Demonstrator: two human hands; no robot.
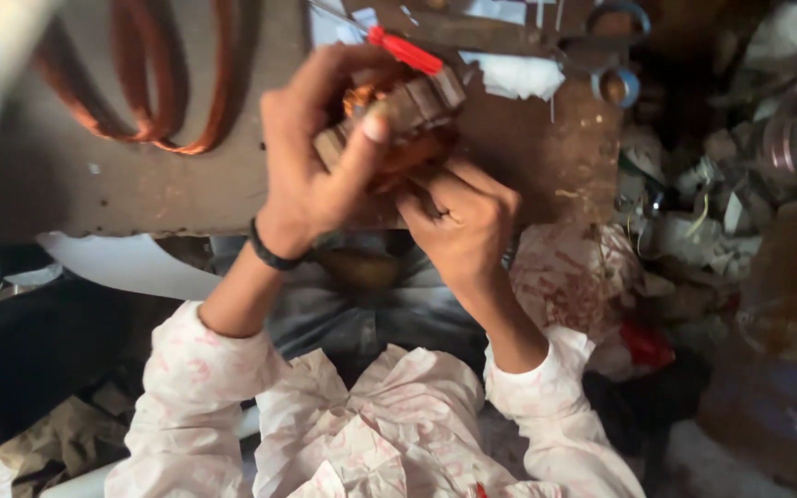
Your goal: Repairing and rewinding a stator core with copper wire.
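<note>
No packages, labels, signs or screens can be made out with certainty. The nearest candidates are white paper scraps (517, 76) lying on the brown board (140, 184) at the upper centre, irregular in outline and without legible markings. At right, a heap of crumpled pale wrappings (694, 212) is too blurred to tell whether any is a package. A small red item (646, 343) lies at lower right of the heap; its kind cannot be told.
</note>
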